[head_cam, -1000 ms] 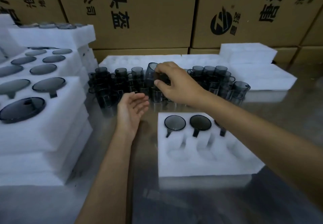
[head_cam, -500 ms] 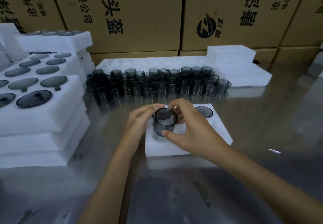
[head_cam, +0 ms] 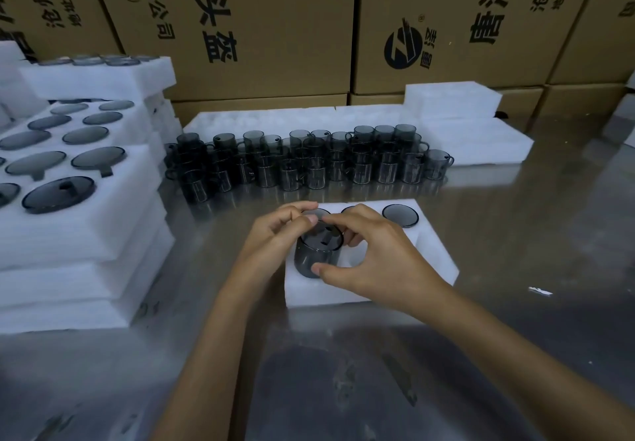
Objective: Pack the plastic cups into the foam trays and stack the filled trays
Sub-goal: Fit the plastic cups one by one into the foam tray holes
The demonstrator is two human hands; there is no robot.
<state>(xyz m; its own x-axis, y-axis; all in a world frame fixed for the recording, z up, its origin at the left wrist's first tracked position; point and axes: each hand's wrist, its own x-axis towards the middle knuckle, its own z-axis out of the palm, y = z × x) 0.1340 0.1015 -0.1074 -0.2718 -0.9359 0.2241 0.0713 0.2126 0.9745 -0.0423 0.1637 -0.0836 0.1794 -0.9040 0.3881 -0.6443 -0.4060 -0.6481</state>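
Task judged partly complete. Stack of filled foam trays (head_cam: 79, 234) standing at 9 o'clock on the desk (head_cam: 515, 234), top layer showing dark cups seated rim-up in their pockets; further foam behind it at 10 o'clock, also carrying cups. Working tray (head_cam: 433, 265) lying at centre, just ahead of the wrists: far row filled, rightmost seated cup (head_cam: 400, 215) clearly visible at 1 o'clock of the hands, two others partly hidden behind the fingers. Near row not yet filled; at least one vacant pocket showing beside the right palm. Large batch of loose cups (head_cam: 309, 162) remaining in rows at 12 o'clock, against a long foam slab (head_cam: 481, 138); much packing therefore judged outstanding, with this tray yet to join the stack. Hands: left hand (head_cam: 275, 237) curled against the 9 o'clock side of the held cup (head_cam: 318, 255), fingertips on its rim; right hand (head_cam: 374, 262) clamped on the same cup, thumb low on the wall, fingers over the rim. Cup upright, base apparently entering the near-left pocket; depth of seating not determinable. Cardboard cartons (head_cam: 275, 28) walling the far edge.
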